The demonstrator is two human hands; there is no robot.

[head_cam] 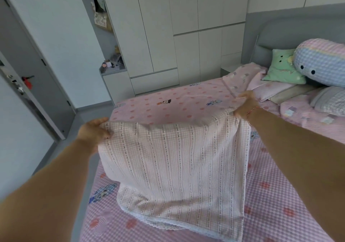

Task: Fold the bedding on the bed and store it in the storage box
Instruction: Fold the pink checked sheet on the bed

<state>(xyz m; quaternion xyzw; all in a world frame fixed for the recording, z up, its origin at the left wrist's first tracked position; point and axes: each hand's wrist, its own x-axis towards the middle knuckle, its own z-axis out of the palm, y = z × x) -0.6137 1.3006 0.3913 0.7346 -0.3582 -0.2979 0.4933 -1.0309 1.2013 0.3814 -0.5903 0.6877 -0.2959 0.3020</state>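
Note:
A pale pink checked blanket point(173, 163) with a white lace edge is lifted off the bed, its far edge stretched between both hands and its lower part lying on the mattress. My left hand point(95, 129) grips the blanket's far left corner, beyond the bed's left side. My right hand point(244, 104) pinches the far right corner above the middle of the bed. The bed point(168, 103) is covered with a pink dotted cartoon-print sheet. No storage box is in view.
Pillows sit at the headboard on the right: a green cushion point(281, 67), a blue-and-pink plush bolster point(321, 62) and a checked pillow point(330, 101). White wardrobes point(168, 27) stand behind the bed. A grey door point(24, 70) and a strip of grey floor lie to the left.

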